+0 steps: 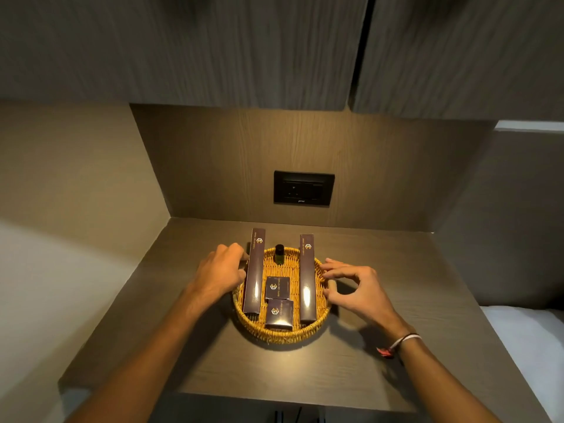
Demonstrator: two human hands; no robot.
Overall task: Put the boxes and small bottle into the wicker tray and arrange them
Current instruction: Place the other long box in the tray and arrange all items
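A round wicker tray [276,332] sits in the middle of the dark wooden shelf. Inside it, a long dark box [254,270] leans along the left side and a second long box [306,276] along the right, both jutting over the far rim. Two small square boxes [277,287] [279,313] lie between them, one behind the other. A small dark-capped bottle [279,254] stands at the back. My left hand [219,270] rests against the tray's left rim beside the left long box. My right hand [351,285] touches the right rim with its fingers spread.
A black wall socket plate [303,188] is set in the wooden back panel. Walls close the shelf [381,370] at the left and back, cabinet doors hang overhead. White bedding [531,340] lies low at the right. A string band circles my right wrist.
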